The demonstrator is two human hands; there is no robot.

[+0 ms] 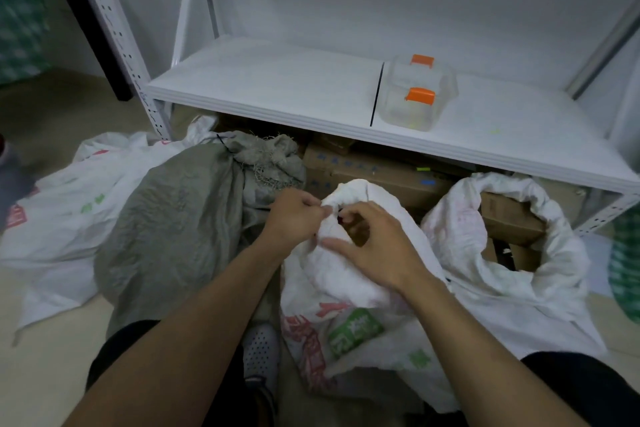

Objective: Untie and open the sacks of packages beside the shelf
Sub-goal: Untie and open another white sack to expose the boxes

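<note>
Floor (45, 374) beside white shelf (277, 80): left hand (294, 215) and right hand (377, 246), fingers (313, 206) pinching tied neck of middle sack (346, 288).

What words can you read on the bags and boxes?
Nothing here can be read for sure.
Middle white sack: white characters on a green patch, with red print beside it, too blurred to read.
Left white sack: red and green marks, too blurred to read.
Cardboard box under the shelf: a row of blue marks, too small to read.
</note>
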